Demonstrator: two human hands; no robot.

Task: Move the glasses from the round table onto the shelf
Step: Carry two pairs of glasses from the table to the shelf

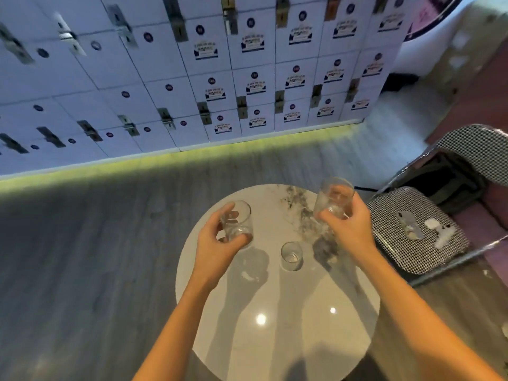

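A round white marble table (277, 334) fills the lower middle of the head view. My left hand (217, 246) is closed around a clear glass (237, 220), held above the table's left part. My right hand (349, 229) grips a second clear glass (334, 198), lifted and tilted over the table's far right edge. A third, smaller clear glass (292, 256) stands upright on the table between my two hands, touched by neither. No shelf can be made out in this view.
A wall of white lockers (209, 78) with metal latches rises beyond the table across grey wood floor (82, 243). To the right stands a checked-fabric chair (417, 243) with a phone (411, 225) and a white earbud case (431, 223) on its seat.
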